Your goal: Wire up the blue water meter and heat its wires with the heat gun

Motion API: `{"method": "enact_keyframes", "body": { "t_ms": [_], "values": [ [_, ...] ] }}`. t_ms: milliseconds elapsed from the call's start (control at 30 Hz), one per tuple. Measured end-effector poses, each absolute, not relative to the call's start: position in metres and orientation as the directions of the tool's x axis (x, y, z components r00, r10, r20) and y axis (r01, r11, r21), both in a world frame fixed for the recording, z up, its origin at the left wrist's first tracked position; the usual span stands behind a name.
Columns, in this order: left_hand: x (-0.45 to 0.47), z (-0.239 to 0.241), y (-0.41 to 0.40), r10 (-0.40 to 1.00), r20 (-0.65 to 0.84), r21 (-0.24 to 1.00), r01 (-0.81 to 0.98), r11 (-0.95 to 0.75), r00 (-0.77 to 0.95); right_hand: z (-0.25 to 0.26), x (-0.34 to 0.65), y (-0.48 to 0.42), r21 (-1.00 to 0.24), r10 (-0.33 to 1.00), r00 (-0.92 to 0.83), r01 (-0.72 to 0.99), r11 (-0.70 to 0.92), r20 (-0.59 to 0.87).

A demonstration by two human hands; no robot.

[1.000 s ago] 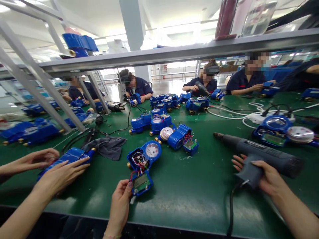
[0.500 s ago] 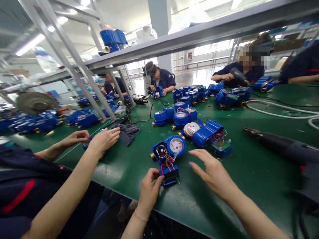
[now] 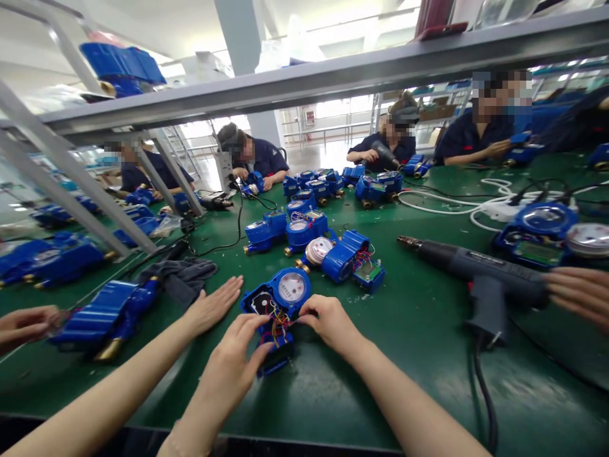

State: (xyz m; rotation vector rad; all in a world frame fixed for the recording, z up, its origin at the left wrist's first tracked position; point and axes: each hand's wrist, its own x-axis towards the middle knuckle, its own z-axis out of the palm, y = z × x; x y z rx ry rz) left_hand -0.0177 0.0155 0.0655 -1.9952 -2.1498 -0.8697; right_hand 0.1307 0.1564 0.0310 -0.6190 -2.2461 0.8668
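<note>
Green bench (image 3: pixel 304 406): meter (image 3: pixel 291 287) lies lengthwise ahead, its wires (image 3: pixel 278 326) between both hands. Left hand (image 3: pixel 231 355): thumb and fingers spread. Right hand (image 3: pixel 333 322): fingertips at wires; cannot tell whether pinching.

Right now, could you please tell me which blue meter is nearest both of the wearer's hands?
The open meter, front centre, its wires bared: only this one has the wearer's left hand and right hand at it.

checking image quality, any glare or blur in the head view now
Head view: background windows washed out; pale glare on the green table at lower right; a co-worker's hand at the right edge blurred; the open blue meter fairly clear.
</note>
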Motion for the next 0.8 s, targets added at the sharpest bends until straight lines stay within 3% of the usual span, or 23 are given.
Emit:
{"method": "enact_keyframes", "body": {
  "t_ms": [133, 267, 467, 700, 800],
  "values": [
    [-0.006, 0.082, 0.045, 0.923, 0.385, 0.215, 0.970, -0.117, 0.026, 0.035, 0.140, 0.150, -0.649, 0.543, -0.695, 0.143, 0.747, 0.472],
    [-0.004, 0.088, 0.061, 0.957, 0.234, 0.068, 0.979, -0.191, 0.171, 0.041, 0.153, 0.141, -0.562, 0.473, -0.691, 0.116, 0.819, 0.546],
    [0.005, 0.085, 0.051, 0.957, 0.248, 0.121, 0.975, -0.185, 0.151, 0.039, 0.174, 0.133, -0.514, 0.441, -0.649, 0.088, 0.853, 0.620],
    [0.023, 0.063, 0.034, 0.934, 0.358, 0.152, 0.988, -0.037, -0.020, 0.034, 0.189, 0.124, -0.656, 0.581, -0.564, 0.089, 0.749, 0.587],
    [0.023, 0.056, 0.030, 0.931, 0.364, 0.125, 0.992, -0.014, -0.033, 0.032, 0.191, 0.120, -0.800, 0.730, -0.517, 0.135, 0.584, 0.446]
  ]
}}
